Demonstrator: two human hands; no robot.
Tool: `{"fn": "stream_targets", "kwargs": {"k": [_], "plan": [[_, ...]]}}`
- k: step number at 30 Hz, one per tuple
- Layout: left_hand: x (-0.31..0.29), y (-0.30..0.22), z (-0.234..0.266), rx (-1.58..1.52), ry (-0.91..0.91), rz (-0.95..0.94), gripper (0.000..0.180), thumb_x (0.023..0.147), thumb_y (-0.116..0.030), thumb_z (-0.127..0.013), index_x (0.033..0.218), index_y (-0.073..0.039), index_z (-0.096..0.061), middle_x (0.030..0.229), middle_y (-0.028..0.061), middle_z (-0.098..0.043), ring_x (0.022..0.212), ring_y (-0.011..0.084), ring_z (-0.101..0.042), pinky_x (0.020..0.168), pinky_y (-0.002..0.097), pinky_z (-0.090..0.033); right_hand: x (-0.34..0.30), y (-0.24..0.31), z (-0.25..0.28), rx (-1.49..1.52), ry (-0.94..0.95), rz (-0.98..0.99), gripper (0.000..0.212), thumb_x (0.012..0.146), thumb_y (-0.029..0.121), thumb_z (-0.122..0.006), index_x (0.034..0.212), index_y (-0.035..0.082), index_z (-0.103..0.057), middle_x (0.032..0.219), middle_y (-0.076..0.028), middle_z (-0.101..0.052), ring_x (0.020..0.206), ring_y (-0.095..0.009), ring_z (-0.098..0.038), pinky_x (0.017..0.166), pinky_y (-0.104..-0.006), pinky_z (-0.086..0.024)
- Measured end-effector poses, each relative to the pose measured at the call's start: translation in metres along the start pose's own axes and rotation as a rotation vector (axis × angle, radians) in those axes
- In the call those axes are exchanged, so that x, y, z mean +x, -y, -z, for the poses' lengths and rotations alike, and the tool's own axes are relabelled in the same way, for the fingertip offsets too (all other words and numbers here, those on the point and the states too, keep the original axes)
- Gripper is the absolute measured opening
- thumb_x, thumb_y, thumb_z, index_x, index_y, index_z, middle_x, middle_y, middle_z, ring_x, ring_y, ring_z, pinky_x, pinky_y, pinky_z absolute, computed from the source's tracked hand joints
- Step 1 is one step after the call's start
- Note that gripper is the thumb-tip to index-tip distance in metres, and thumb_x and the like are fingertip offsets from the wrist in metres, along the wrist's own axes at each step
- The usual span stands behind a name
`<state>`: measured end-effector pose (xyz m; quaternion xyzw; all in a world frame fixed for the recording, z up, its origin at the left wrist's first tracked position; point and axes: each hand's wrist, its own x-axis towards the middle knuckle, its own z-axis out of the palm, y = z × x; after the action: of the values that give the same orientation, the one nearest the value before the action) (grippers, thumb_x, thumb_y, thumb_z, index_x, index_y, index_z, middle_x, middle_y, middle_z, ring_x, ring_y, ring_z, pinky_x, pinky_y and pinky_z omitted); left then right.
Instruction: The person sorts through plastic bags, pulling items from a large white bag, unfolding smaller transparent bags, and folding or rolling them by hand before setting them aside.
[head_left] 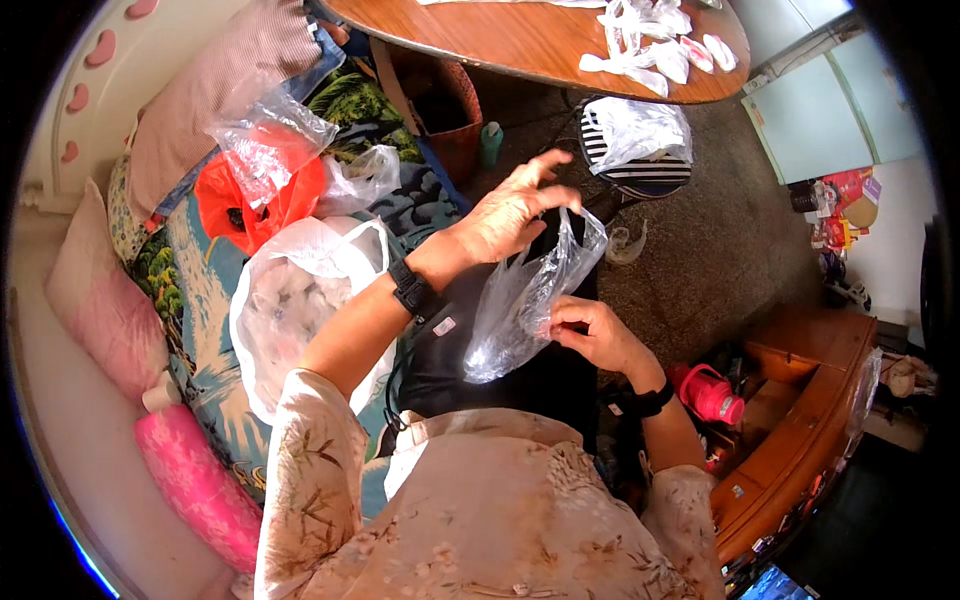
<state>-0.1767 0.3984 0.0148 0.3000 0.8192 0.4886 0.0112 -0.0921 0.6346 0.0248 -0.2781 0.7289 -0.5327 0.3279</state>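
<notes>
Here's the left hand [515, 210], fingers loosely spread and half bent, one fingertip right at the upper edge of a clear plastic bag [515, 315]; whether it truly grips there, I can't tell. Lower down, the right hand [600, 338] has thumb and fingertips pinched together on the bag's side. And the bag itself? It hangs over the black trousers [440, 350], creased and shiny, sagging to a rounded bottom. Featherlight, I'd judge, limp and slick, the sort of film that slides off dry fingers and could tear under a sharp tug; the gathered upper edge looks the best place to hold, a pinch of doubled film surer than one layer. Out to the left, on the bed, sits a big white bag [255, 350] with pale contents, a red bag [290, 195] just beyond it. Ahead, a striped stool [645, 183] carries another white plastic bag [640, 130], and farther up small white bundles [672, 62] cluster on the wooden tabletop [480, 30]. Over on the right, a pink flask [710, 395] lies near a brown cabinet [800, 430].
</notes>
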Motion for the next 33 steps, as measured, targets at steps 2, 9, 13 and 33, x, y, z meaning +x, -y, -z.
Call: {"fn": "stream_targets", "kwargs": {"k": [2, 9, 13, 33], "plan": [[0.004, 0.005, -0.006, 0.082, 0.039, -0.088, 0.055, 0.068, 0.018, -0.065, 0.11, -0.018, -0.069, 0.154, 0.0144, -0.03, 0.13, 0.0377, -0.046, 0.105, 0.0437, -0.045, 0.003, 0.006, 0.003, 0.024, 0.023, -0.013, 0.01, 0.085, -0.006, -0.064, 0.095, -0.005, -0.063, 0.088, -0.008, -0.06, 0.083, -0.018, -0.059, 0.076, -0.0296, -0.048], [0.006, 0.04, -0.002, 0.522, 0.054, -0.112, 0.012, 0.081, -0.014, -0.067, 0.091, -0.011, -0.073, 0.133, 0.009, -0.058, 0.124, 0.0305, -0.05, 0.1, 0.0439, -0.044, -0.014, 0.018, 0.023, -0.055, 0.102, -0.079, 0.007, 0.086, 0.001, -0.067, 0.091, -0.003, -0.065, 0.088, -0.007, -0.061, 0.079, -0.017, -0.061, 0.072, -0.0294, -0.05], [-0.014, 0.076, 0.031, 0.67, 0.137, 0.156, 0.013, 0.08, -0.013, -0.067, 0.091, -0.009, -0.073, 0.113, 0.0073, -0.065, 0.113, 0.0309, -0.058, 0.092, 0.0435, -0.048, -0.035, 0.015, 0.043, -0.208, 0.051, -0.186, 0.011, 0.084, 0.007, -0.072, 0.086, -0.002, -0.066, 0.083, -0.005, -0.057, 0.072, -0.015, -0.056, 0.065, -0.0299, -0.046], [-0.096, 0.042, -0.05, 0.236, 0.013, 0.323, 0.049, 0.071, 0.007, -0.063, 0.115, -0.013, -0.059, 0.14, 0.0183, -0.043, 0.128, 0.0422, -0.042, 0.108, 0.0478, -0.038, -0.022, -0.085, 0.071, -0.214, -0.546, -0.183, 0.055, 0.087, 0.004, -0.071, 0.136, 0.01, -0.047, 0.123, -0.008, -0.058, 0.106, -0.022, -0.061, 0.088, -0.037, -0.05]]}}
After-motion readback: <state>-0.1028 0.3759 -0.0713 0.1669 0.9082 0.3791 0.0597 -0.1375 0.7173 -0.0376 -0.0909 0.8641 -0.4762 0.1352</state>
